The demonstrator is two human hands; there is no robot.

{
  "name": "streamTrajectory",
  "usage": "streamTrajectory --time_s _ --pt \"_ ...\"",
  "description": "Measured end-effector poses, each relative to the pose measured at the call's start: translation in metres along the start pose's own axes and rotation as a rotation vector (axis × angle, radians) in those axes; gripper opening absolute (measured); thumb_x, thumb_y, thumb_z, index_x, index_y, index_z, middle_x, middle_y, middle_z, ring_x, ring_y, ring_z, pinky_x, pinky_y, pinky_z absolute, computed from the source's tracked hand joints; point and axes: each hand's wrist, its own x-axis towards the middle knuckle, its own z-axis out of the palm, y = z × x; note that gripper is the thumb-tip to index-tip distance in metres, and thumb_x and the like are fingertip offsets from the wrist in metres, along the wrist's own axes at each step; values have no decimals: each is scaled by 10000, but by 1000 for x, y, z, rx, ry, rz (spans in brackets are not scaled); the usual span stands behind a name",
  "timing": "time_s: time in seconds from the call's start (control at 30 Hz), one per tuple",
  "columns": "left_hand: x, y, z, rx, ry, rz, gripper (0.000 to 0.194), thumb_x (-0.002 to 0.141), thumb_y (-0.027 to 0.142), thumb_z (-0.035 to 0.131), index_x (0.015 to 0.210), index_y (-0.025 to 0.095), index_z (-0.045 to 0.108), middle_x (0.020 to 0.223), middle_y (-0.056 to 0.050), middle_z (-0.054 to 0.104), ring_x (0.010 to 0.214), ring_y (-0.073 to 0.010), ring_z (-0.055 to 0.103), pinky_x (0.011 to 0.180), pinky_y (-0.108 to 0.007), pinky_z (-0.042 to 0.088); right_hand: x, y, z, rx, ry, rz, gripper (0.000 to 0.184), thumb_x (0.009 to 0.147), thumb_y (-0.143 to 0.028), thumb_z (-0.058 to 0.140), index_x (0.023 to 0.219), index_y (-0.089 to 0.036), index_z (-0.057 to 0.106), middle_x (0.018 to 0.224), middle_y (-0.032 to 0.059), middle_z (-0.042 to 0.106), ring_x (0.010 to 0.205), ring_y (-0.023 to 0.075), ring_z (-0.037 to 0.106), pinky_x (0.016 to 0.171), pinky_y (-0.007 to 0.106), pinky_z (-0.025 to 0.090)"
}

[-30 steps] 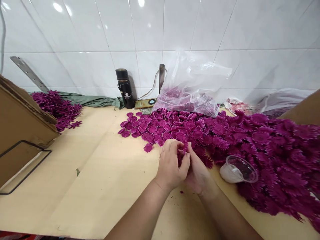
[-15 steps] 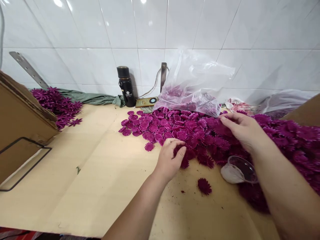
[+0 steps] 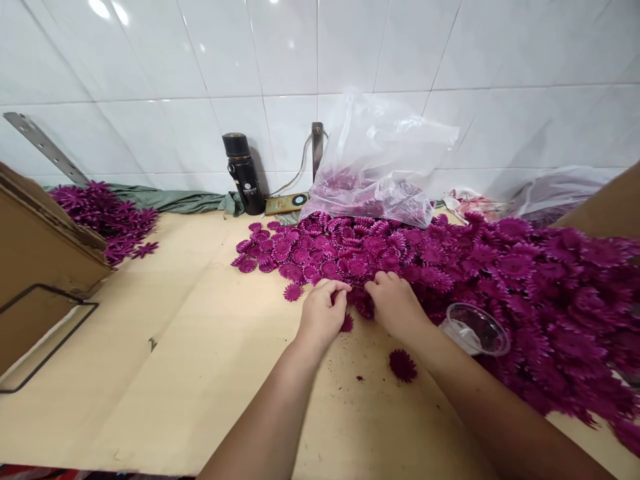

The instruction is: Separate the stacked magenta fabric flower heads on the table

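Note:
My left hand point(image 3: 320, 315) and my right hand point(image 3: 395, 303) meet at the near edge of a big heap of magenta fabric flower pieces point(image 3: 450, 267) on the wooden table point(image 3: 190, 347). Both hands have their fingers curled down into the flowers, pinching at pieces I cannot make out singly. One loose flower point(image 3: 403, 365) lies on the table just in front of my right wrist. A small clear plastic cup point(image 3: 475, 329) lies tipped beside my right forearm.
A clear bag of flowers point(image 3: 385, 173) leans on the tiled wall. A black flask point(image 3: 243, 173) and a phone point(image 3: 286, 203) stand at the back. A second flower pile point(image 3: 107, 217) and a cardboard box point(image 3: 45, 267) are at the left.
My right hand came back from the far right of the heap to meet my left hand. A single flower now lies on the table in front of them.

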Motion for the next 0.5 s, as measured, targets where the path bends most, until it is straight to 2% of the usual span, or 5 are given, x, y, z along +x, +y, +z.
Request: streamTrajectory --time_s 0.1,0.27,0.37,0.5 --pt "2 -1 0 48 -19 -16 210 778 89 473 790 181 660 872 -43 664 862 -171 608 850 -325 457 5 19 0 69 58 25 198 792 -91 496 882 -138 666 880 119 642 871 252 559 732 324 389" --pt "2 1 0 196 -101 -34 205 781 120 491 862 182 669 909 -52 657 869 -184 607 836 -333 472 8 46 -2 131 251 112 162 812 -134 492 863 -145 645 866 111 634 832 243 559 740 321 394" --pt "1 -1 0 255 -112 -19 218 784 121 489 883 187 672 924 -55 654 890 -194 601 842 -342 473 8 41 -3 222 250 90 148 802 -128 512 874 -146 640 874 102 637 838 231 565 766 313 403" --pt "2 -6 0 291 -103 5 217 787 133 496 900 189 673 918 -57 652 906 -205 594 859 -357 467 5 17 -2 257 111 -43 167 787 -98 507 865 -149 647 880 99 632 862 226 559 776 306 405"
